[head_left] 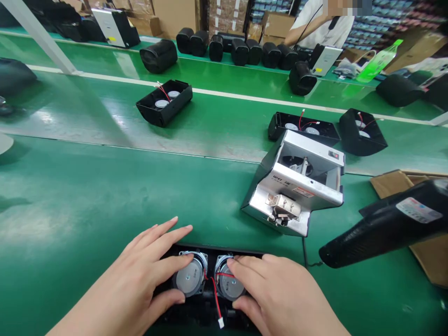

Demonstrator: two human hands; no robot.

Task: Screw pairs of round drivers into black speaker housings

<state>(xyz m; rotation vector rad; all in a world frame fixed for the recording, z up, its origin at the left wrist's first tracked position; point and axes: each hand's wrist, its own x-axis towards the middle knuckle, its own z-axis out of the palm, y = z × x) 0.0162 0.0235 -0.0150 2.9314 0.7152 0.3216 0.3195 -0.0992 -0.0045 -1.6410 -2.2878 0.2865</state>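
A black speaker housing (206, 308) lies at the bottom edge with two round silver speaker drivers in it. My left hand (150, 270) grips the left driver (189, 279) between thumb and one finger, its other fingers stretched out above the housing. Around the right driver (231, 285) my right hand (273, 289) is closed, thumb at its lower side and fingers over its top. Between the drivers a red wire (216, 298) runs down to a small white connector (220, 322). Parts of the housing are hidden under both hands.
A silver screw-feeding machine (297, 182) stands right of centre. Beside it a black-wrapped tool (381, 224) juts in over a cardboard box (434, 261). Open housings with drivers, one at left (164, 103), sit on the green belt (224, 121). Behind it is a person (322, 23).
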